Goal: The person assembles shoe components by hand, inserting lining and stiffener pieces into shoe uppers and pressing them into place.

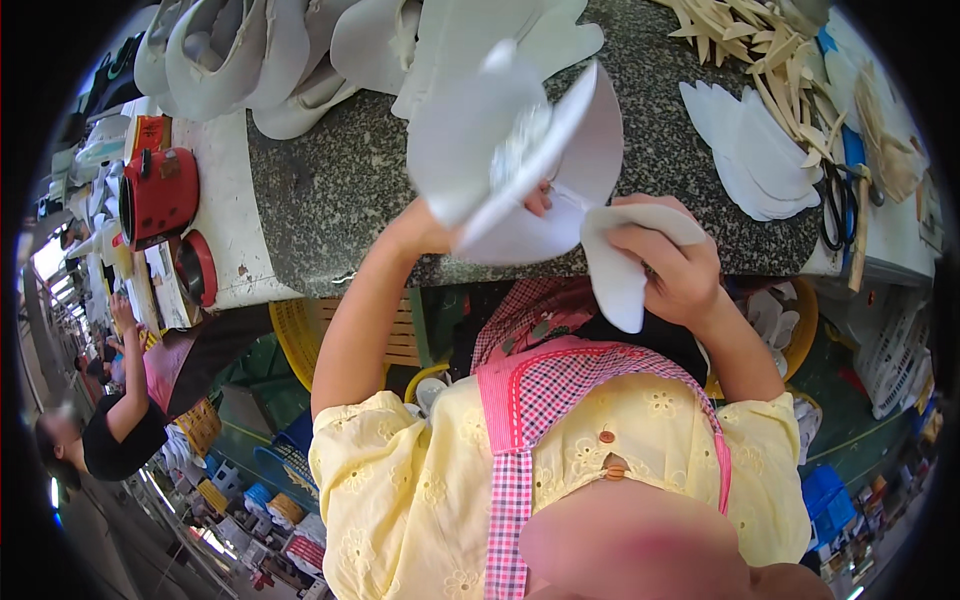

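Observation:
My left hand [428,230] is closed on a white shoe upper [590,130] with wide, curved flaps, held up over the dark speckled stone slab [320,215]. The upper hides most of that hand and is partly smeared by motion; fingertips show inside its fold. Just right of it, my right hand [685,265] grips a bent, off-white padded piece [622,285] between thumb and fingers. This piece sits close against the upper's lower edge; whether they touch I cannot tell.
White uppers [215,60] pile up at the far left, flat white pieces [750,150] at the right. Beyond those lie cream strips [775,60]. Black-handled scissors [832,205] rest by the right edge. A red machine [160,195] stands left. Another person [110,430] works at far left.

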Available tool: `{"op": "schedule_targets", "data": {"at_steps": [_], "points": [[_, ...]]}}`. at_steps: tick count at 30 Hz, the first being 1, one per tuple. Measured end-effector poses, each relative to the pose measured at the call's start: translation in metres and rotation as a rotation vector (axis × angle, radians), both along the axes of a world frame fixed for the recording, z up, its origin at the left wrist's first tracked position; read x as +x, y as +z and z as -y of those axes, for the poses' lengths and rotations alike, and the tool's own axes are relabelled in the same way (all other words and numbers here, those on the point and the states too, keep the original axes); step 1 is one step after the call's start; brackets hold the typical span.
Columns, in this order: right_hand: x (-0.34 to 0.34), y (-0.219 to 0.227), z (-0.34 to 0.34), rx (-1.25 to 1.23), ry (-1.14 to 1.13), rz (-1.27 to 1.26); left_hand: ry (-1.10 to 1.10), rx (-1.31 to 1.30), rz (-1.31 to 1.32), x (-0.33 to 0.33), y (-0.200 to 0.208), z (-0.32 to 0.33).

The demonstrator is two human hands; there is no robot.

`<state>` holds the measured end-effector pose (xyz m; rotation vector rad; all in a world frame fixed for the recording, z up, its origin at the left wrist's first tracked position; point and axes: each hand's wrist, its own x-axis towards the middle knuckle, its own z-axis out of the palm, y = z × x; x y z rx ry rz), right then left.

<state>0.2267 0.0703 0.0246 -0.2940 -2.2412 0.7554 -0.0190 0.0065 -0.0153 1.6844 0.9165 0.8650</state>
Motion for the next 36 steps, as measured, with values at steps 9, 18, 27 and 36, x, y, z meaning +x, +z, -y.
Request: {"op": "schedule_targets", "data": {"at_steps": [9, 18, 27, 36], "points": [[-0.021, -0.018, 0.005, 0.146, -0.102, 0.203, 0.211, -0.106, -0.220, 0.007, -0.005, 0.011], [-0.018, -0.041, 0.014, -0.245, -0.122, 0.223, 0.072, 0.114, -0.569, 0.013, 0.016, 0.015], [-0.017, -0.020, 0.017, -0.223, -0.041, 0.369, 0.210, 0.326, -0.691, 0.044, 0.026, 0.033], [-0.045, 0.013, 0.017, -0.407, -0.123, 0.469, 0.201, 0.369, -0.433, 0.037, 0.014, 0.026]]}}
